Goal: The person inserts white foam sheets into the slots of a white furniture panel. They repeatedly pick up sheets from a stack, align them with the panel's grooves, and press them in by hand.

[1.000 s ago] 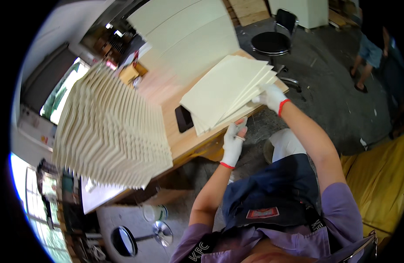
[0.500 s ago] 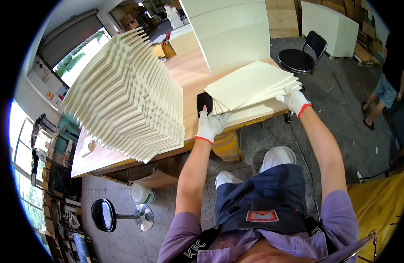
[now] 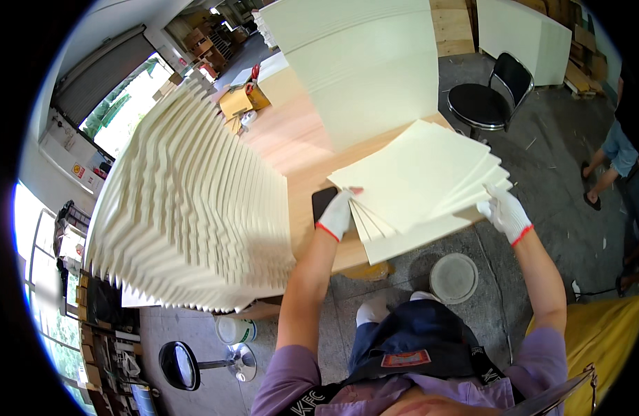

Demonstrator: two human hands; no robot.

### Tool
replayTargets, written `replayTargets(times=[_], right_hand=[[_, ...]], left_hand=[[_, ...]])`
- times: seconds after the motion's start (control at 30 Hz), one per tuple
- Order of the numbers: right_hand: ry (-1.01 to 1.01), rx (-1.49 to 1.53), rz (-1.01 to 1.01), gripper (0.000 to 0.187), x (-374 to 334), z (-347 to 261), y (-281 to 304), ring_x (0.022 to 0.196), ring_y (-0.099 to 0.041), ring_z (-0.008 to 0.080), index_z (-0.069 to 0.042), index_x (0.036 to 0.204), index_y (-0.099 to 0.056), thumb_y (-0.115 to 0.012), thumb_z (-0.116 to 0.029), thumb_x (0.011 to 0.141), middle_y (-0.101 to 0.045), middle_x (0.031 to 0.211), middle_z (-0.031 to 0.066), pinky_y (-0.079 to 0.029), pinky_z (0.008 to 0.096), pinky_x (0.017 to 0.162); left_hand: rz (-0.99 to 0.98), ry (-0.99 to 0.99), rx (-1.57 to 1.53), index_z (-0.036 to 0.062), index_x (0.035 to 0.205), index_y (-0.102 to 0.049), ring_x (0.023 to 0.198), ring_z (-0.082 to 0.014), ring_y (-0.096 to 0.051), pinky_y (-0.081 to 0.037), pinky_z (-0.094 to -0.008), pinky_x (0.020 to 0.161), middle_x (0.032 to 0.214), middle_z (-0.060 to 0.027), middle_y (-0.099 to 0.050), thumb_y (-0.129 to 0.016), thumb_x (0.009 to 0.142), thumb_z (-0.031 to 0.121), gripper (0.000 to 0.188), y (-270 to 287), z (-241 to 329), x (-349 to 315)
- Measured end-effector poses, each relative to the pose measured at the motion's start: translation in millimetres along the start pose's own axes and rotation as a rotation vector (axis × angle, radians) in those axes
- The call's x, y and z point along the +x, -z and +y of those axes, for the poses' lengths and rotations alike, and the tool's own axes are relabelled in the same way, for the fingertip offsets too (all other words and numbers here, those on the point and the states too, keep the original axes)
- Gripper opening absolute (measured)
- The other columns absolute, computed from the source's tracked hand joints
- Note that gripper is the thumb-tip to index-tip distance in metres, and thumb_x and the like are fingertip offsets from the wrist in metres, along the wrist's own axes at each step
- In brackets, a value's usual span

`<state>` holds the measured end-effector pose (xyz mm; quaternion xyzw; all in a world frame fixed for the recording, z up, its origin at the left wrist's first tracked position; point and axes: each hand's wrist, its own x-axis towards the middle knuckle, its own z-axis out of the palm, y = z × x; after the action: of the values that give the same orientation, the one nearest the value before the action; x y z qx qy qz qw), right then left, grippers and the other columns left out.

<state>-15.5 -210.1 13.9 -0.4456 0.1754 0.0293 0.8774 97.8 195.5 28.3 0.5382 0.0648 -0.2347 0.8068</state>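
Observation:
A fanned pile of thin cream sheets (image 3: 416, 173) lies at the front right of the wooden table. My left hand (image 3: 337, 213), in a white glove with a red cuff, grips the pile's left corner, its bare thumb tip on top. Beside that hand a black phone (image 3: 324, 201) rests on the wood. At the pile's right edge my right hand (image 3: 507, 211), gloved alike, holds the sheets' edges between thumb and fingers. The fingers beneath the sheets are hidden.
A tall stack of wavy cream pieces (image 3: 188, 208) fills the table's left. Behind the sheets rises a big pale block (image 3: 361, 69). A black chair (image 3: 482, 104), a round-lidded bucket (image 3: 454, 278) and a stool (image 3: 179, 365) stand on the floor. Another person (image 3: 614, 152) is at far right.
My left hand has gone from the front edge by the phone to the pile's left corner. The view has shifted, and the sheets appear lower and farther right, more fanned.

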Motion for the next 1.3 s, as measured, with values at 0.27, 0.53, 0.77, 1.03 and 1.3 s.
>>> replayTargets(times=[0.27,0.53,0.77,1.03,1.3], right_hand=[[-0.201,0.160,0.002,0.061,-69.1,47.8,-63.3,0.129,-0.053,0.0234,-0.004,0.151,-0.035,-0.055,-0.037,0.103,-0.048,0.148,0.0062,-0.049,0.0363,0.101],[0.101,0.131,-0.100,0.065,-117.9,-4.0,-133.7,0.133,-0.047,0.0249,-0.003,0.151,-0.032,-0.063,-0.011,0.095,-0.049,0.144,0.0110,-0.040,0.0405,0.110],[0.276,0.011,-0.528,0.060,-97.9,-63.6,-241.7,0.119,-0.056,0.0205,-0.001,0.144,-0.040,-0.064,-0.004,0.089,-0.056,0.133,0.0094,-0.047,0.0362,0.100],[0.339,0.053,-1.235,0.034,-79.9,-118.5,-540.3,0.104,-0.061,0.0143,0.002,0.119,-0.061,-0.071,-0.011,0.089,-0.067,0.113,0.0081,-0.050,0.0309,0.090],[0.016,-0.480,-1.106,0.029,-45.6,-63.3,-627.1,0.054,-0.054,0.0133,-0.006,0.089,-0.066,-0.080,-0.031,0.084,-0.062,0.075,0.0038,-0.040,0.0301,0.048]], left_hand=[[0.028,-0.215,0.158,-0.0067,0.135,-0.047,0.113,-0.0219,-0.059,-0.049,-0.0339,0.098,0.124,-0.0114,-0.061,-0.067,0.090,0.010,0.052,-88.5,1.1,-73.9],[0.120,-0.491,0.473,-0.0020,0.133,-0.052,0.115,-0.0164,-0.056,-0.048,-0.0333,0.097,0.123,-0.0069,-0.061,-0.068,0.095,0.019,0.047,-126.6,44.4,-185.4],[0.591,-0.985,0.871,0.0017,0.121,-0.062,0.100,-0.0206,-0.064,-0.053,-0.0362,0.087,0.108,-0.0090,-0.067,-0.075,0.089,0.014,0.037,-135.9,105.9,-303.0],[0.573,-1.368,0.050,-0.0007,0.123,-0.056,0.104,-0.0255,-0.065,-0.056,-0.0370,0.090,0.116,-0.0144,-0.062,-0.054,0.096,0.000,0.027,-67.2,269.0,-366.9],[0.838,-0.856,-0.456,0.0032,0.119,-0.049,0.101,-0.0296,-0.066,-0.060,-0.0429,0.088,0.113,-0.0151,-0.060,-0.049,0.104,0.018,0.021,-15.4,307.9,-364.6]])
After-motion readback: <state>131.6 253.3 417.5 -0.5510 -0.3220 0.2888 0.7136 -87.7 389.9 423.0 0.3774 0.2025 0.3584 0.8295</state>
